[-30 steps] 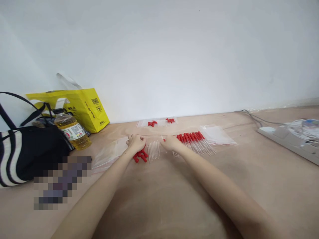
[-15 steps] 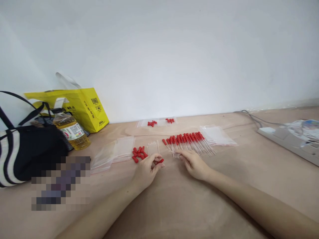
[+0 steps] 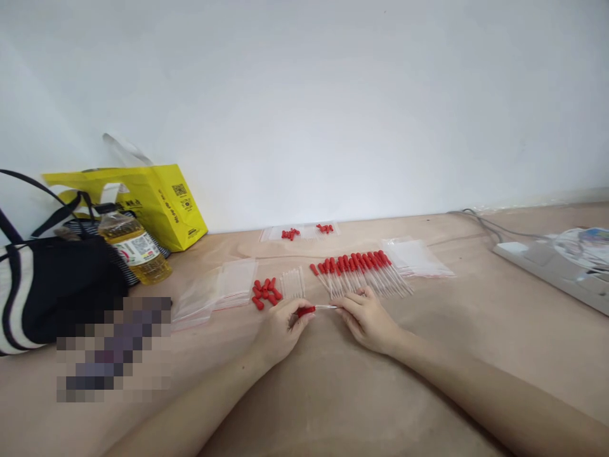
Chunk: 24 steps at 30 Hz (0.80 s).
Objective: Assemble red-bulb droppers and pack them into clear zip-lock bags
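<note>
Between thumb and fingers, my left hand (image 3: 280, 327) pinches a red rubber dropper bulb (image 3: 307, 311), its open end facing right. My right hand (image 3: 368, 317) grips a thin clear dropper tube (image 3: 326, 307), whose left end meets the bulb's mouth; how deep it sits cannot be made out. Loose red bulbs (image 3: 266, 291) lie in a small pile beyond my left hand. Right of that pile is a row of bare clear tubes (image 3: 292, 282). Just past my right hand, several droppers with red bulbs fitted (image 3: 354, 263) lie side by side in a slanted row.
Clear zip bags lie left (image 3: 233, 285) and right (image 3: 416, 259). By the wall, more red bulbs (image 3: 291, 234) rest on bags. An oil bottle (image 3: 137, 247), a yellow bag (image 3: 162, 203) and a black bag (image 3: 66, 285) stand left. A power strip (image 3: 547, 273) with cables sits right.
My right hand has moved slightly from the row of droppers toward my left hand, bringing a tube to the bulb. The left hand stays nearly in place with its bulb.
</note>
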Each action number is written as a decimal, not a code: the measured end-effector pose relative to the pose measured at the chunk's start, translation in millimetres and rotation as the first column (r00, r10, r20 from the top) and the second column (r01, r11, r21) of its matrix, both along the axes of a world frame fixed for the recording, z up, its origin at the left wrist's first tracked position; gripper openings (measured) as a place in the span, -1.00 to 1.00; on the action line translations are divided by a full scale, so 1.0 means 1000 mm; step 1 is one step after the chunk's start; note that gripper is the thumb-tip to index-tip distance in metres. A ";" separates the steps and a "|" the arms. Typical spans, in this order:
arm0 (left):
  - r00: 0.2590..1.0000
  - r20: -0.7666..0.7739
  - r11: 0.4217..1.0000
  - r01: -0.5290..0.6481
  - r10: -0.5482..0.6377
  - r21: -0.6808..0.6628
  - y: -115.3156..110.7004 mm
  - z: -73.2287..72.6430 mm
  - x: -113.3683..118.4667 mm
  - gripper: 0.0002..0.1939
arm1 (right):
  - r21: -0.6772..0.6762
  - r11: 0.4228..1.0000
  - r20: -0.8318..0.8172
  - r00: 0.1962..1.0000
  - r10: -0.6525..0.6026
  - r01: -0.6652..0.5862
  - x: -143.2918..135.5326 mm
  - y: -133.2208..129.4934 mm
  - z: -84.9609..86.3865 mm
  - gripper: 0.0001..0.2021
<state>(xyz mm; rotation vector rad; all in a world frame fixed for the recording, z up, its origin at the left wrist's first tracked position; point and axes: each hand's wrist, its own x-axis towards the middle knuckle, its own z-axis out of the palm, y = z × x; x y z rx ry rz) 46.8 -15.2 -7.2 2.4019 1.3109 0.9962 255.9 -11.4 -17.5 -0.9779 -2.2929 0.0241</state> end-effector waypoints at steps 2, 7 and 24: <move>1.000 -0.002 1.000 0.000 0.000 0.017 0.001 0.000 0.000 -0.88 | 0.010 1.000 0.006 1.000 0.007 -0.007 0.000 0.001 0.000 -0.77; 1.000 -0.004 0.993 0.023 -0.023 0.114 0.002 0.001 0.001 -0.87 | 0.027 0.999 -0.007 1.000 0.020 -0.020 -0.003 0.000 -0.001 -0.76; 0.993 -0.079 0.978 0.100 -0.087 0.183 -0.004 -0.001 0.005 -0.88 | 0.333 0.935 0.096 0.991 0.097 -0.124 -0.004 0.002 0.003 -0.75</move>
